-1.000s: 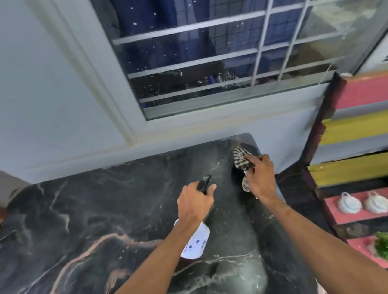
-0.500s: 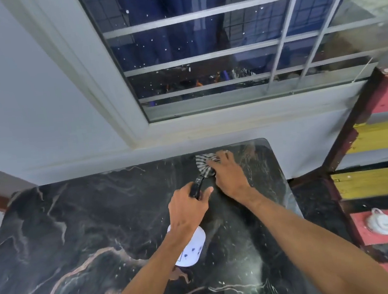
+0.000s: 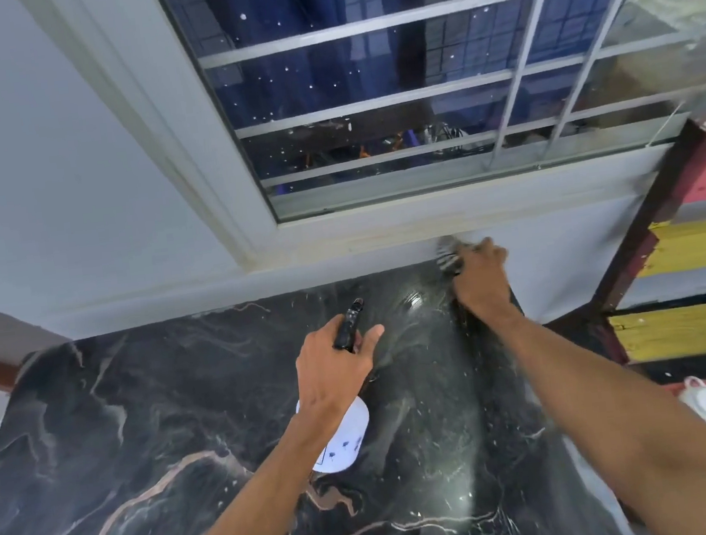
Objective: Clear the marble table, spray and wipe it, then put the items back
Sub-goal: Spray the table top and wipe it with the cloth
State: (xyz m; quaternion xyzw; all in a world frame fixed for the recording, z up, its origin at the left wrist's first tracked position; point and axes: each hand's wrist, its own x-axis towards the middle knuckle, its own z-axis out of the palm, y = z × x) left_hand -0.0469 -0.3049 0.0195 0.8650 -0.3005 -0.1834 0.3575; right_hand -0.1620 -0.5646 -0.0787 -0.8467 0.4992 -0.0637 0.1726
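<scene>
The black marble table (image 3: pixel 140 423) with pale veins fills the lower view; its right part looks wet and streaked. My left hand (image 3: pixel 332 371) grips a white spray bottle (image 3: pixel 344 440) with a black nozzle that points toward the far edge. My right hand (image 3: pixel 480 279) presses a checked cloth (image 3: pixel 446 254) at the table's far right corner, next to the wall. The cloth is blurred and mostly hidden under the fingers.
A white wall and a barred window (image 3: pixel 431 82) stand just behind the table. To the right is a striped red, yellow and grey shelf (image 3: pixel 692 246) with two white cups (image 3: pixel 705 401) on a red ledge.
My right hand has swept the cloth from the middle of the far edge out to the far right corner. My left hand with the bottle has stayed in place.
</scene>
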